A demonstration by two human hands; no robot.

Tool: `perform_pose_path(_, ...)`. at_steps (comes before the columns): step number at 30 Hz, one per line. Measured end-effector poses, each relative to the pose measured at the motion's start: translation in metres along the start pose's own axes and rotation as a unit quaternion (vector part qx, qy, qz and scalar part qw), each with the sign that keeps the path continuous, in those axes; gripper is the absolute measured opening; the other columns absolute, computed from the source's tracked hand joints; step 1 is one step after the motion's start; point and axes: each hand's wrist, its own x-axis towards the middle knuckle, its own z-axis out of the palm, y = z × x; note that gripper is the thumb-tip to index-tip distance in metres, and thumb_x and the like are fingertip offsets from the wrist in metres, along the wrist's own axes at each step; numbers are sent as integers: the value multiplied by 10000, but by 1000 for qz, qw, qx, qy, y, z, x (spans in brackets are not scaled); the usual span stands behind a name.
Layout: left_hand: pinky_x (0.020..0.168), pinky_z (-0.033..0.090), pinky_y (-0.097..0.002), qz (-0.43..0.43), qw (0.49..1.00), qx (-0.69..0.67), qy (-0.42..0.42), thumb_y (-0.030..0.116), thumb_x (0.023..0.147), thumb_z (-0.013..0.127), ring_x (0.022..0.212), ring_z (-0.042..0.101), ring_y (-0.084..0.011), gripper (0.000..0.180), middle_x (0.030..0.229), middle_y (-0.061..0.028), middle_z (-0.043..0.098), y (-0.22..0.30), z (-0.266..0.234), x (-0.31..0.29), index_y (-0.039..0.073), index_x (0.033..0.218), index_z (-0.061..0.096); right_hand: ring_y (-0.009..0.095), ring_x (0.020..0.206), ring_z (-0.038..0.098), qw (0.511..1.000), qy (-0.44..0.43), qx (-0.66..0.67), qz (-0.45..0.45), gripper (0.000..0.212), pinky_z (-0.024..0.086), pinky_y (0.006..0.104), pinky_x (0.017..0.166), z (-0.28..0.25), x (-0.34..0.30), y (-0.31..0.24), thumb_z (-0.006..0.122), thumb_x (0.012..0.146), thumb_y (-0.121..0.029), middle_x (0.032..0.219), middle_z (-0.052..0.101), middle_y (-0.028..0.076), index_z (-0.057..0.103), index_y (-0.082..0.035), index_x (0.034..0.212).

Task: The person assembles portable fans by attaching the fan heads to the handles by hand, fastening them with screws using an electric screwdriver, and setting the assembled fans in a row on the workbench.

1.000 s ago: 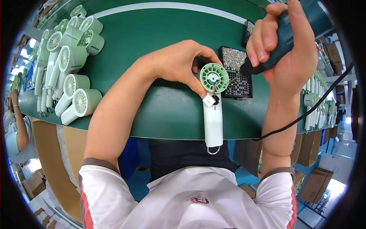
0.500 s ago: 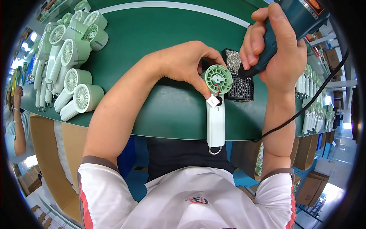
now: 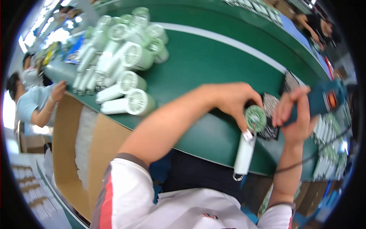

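Note:
My left hand (image 3: 237,104) is closed round the round head of a pale green and white handheld fan (image 3: 255,120). The fan's open grille faces up, a small white tag or connector lies at its neck, and its white handle with a metal ring points toward me. Just right of it, my right hand (image 3: 295,120) grips a teal electric screwdriver (image 3: 322,100), tilted with its nose toward the fan head. Blur and fingers hide whether its tip touches the fan. Between and behind the hands lies a black screw tray (image 3: 271,104) filled with small metal screws.
Piled on the green table (image 3: 198,57) at left are several similar fans (image 3: 135,57). More fan parts (image 3: 329,145) lie at right beyond the screwdriver's black cord (image 3: 301,164). An open cardboard box (image 3: 70,145) stands below the left edge. Another person (image 3: 36,103) sits farther left.
The whole view has swung left, so the table and hands appear farther right and lower. The screwdriver now lies flatter. My left hand still holds the fan.

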Motion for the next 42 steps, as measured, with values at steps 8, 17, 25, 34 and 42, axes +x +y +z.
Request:
perform_pose_path(8,917,569,-318,-62,998,34,4,183,545,1012,989,723,-203,728,1070,-110,767,24,0,-8,-15,1171,696,140,418,417,996,-59,24,-59,186,409,277,359,4,-10,12,493,1062,-162,588,466,63,456,-31,935)
perform_pose_path(17,908,569,-314,-70,997,42,1,188,540,1014,975,725,-199,719,1065,-105,769,25,-5,-4,-7,1158,703,138,434,432,998,-25,12,-55,164,423,282,370,7,-10,13,494,1047,-120,586,460,62,447,-25,921)
perform_pose_path(25,794,543,-300,-69,997,22,9,147,562,981,866,660,-156,654,1002,-63,752,26,-4,-8,24,1144,710,145,442,464,997,-37,43,-50,99,449,292,389,1,-7,17,527,1036,-98,599,492,70,472,-25,1000)
perform_pose_path(34,881,567,-322,-70,997,33,7,189,563,1002,968,717,-187,685,1063,-93,769,33,11,-13,3,1158,719,178,439,504,996,-48,55,-60,93,486,322,421,-10,-20,-3,505,1029,-77,609,528,88,521,1,1077)
perform_pose_path(42,988,560,-343,-32,999,-36,-6,82,641,977,1082,680,-171,726,1182,-83,729,1,-7,-10,2,1288,658,238,805,583,861,32,-359,-359,632,493,392,720,-68,-39,-61,520,1009,-599,876,648,126,633,11,1130)
